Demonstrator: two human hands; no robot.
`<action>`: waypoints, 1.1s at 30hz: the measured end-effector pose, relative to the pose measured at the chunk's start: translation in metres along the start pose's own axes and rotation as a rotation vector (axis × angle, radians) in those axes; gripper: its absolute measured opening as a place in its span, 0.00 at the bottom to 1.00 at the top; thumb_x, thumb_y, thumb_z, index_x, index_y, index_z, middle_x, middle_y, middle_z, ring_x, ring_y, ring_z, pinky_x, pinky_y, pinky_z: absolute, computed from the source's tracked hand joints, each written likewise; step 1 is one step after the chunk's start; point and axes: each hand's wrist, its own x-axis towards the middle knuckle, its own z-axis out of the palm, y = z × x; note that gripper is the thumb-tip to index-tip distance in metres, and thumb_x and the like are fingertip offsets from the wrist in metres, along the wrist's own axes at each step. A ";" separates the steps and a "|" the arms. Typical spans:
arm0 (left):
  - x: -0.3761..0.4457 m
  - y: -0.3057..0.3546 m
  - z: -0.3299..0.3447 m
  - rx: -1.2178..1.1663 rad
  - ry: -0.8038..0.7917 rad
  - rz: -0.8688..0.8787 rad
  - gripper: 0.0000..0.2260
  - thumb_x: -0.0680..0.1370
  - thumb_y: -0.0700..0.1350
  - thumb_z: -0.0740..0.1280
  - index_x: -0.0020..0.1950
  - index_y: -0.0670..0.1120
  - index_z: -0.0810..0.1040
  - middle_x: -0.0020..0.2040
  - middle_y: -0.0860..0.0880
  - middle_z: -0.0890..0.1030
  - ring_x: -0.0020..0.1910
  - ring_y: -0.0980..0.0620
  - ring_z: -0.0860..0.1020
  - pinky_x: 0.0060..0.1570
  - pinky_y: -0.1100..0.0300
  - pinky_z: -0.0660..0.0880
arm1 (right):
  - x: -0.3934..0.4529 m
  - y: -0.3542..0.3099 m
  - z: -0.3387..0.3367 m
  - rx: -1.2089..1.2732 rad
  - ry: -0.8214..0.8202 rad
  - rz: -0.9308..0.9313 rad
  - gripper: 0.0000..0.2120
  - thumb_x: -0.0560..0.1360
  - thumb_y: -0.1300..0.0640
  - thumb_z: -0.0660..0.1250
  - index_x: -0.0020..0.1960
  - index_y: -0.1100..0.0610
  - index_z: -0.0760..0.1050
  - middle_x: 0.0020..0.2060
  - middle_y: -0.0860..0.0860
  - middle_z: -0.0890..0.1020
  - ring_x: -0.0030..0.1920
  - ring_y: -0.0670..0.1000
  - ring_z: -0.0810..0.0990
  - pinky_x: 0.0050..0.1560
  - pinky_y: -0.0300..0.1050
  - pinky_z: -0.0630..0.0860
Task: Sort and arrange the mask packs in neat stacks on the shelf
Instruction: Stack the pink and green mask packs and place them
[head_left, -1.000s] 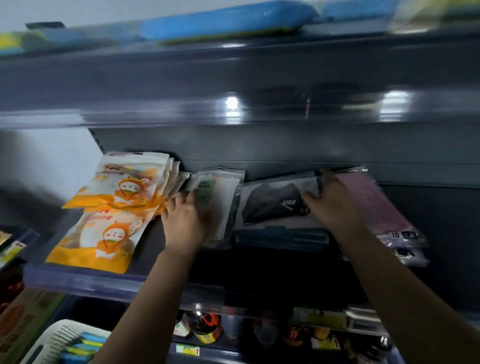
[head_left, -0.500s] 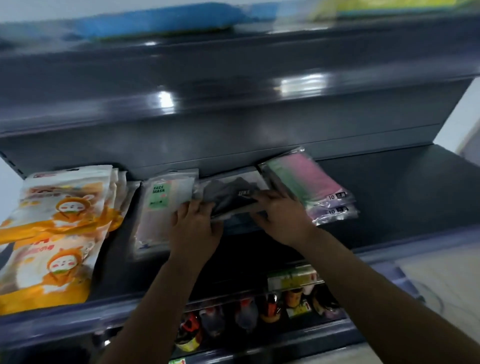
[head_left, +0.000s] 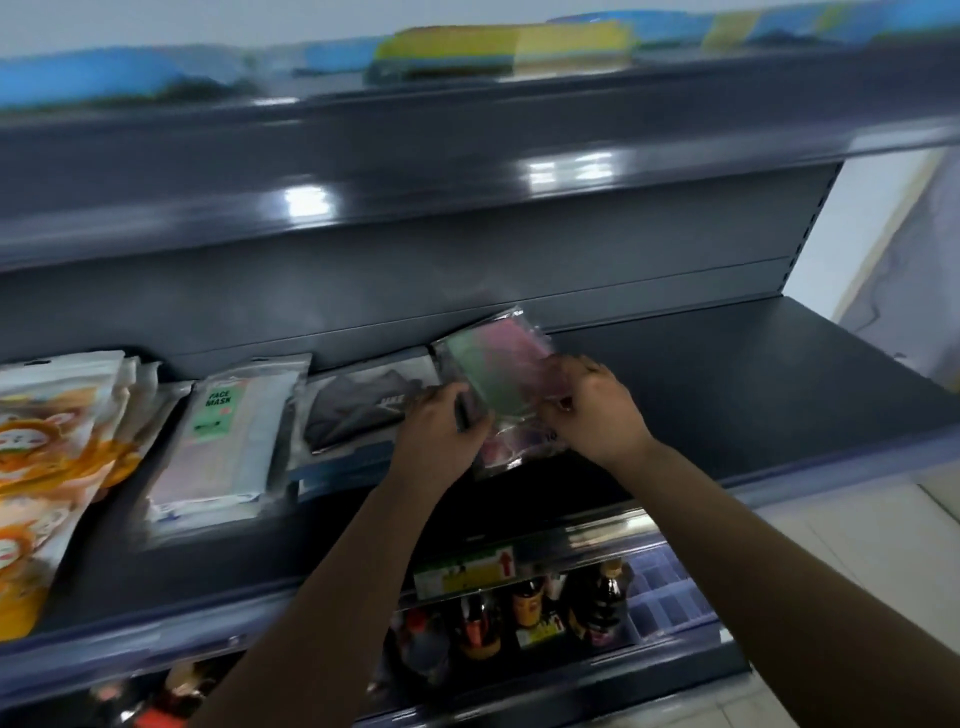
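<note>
Mask packs lie in a row on the dark shelf (head_left: 727, 374). A clear pack of pink and green masks (head_left: 498, 369) is tilted up between both hands, above another pink pack (head_left: 506, 452) lying flat. My left hand (head_left: 441, 423) grips its left edge and my right hand (head_left: 592, 405) grips its right edge. To the left lies a clear pack with a black mask (head_left: 363, 405) on a blue-edged pack. Further left is a "FACE MASK" pack (head_left: 228, 436), then orange and white packs (head_left: 47, 457) at the far left.
The shelf's right half is bare dark metal. An upper shelf (head_left: 467, 156) overhangs, with blue and yellow packs (head_left: 498, 49) on top. Below, a lower shelf holds sauce bottles (head_left: 524, 608) behind a price label strip (head_left: 462, 571). Pale floor shows at the right.
Both hands left the black-mask pack and moved right onto the pink and green pack, lifting its front. The camera view shifted to the right.
</note>
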 end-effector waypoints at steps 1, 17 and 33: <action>0.003 0.004 0.005 0.006 0.003 -0.024 0.18 0.75 0.46 0.67 0.64 0.41 0.73 0.59 0.41 0.77 0.60 0.43 0.74 0.55 0.58 0.69 | 0.005 0.008 -0.002 0.060 -0.024 0.016 0.25 0.72 0.55 0.69 0.67 0.57 0.70 0.59 0.59 0.76 0.62 0.60 0.73 0.61 0.50 0.71; 0.014 0.032 0.055 -0.103 0.167 -0.270 0.19 0.76 0.48 0.68 0.62 0.40 0.73 0.56 0.42 0.77 0.53 0.44 0.76 0.47 0.59 0.69 | 0.064 0.063 0.005 0.934 -0.440 0.359 0.14 0.69 0.56 0.74 0.51 0.60 0.77 0.36 0.53 0.78 0.28 0.49 0.79 0.25 0.36 0.72; 0.011 0.043 0.068 -1.046 0.132 -0.309 0.26 0.69 0.28 0.71 0.60 0.47 0.67 0.61 0.41 0.76 0.56 0.43 0.77 0.42 0.59 0.81 | 0.020 0.089 -0.015 0.877 -0.313 0.126 0.33 0.66 0.70 0.74 0.65 0.58 0.63 0.52 0.51 0.76 0.48 0.45 0.76 0.42 0.34 0.77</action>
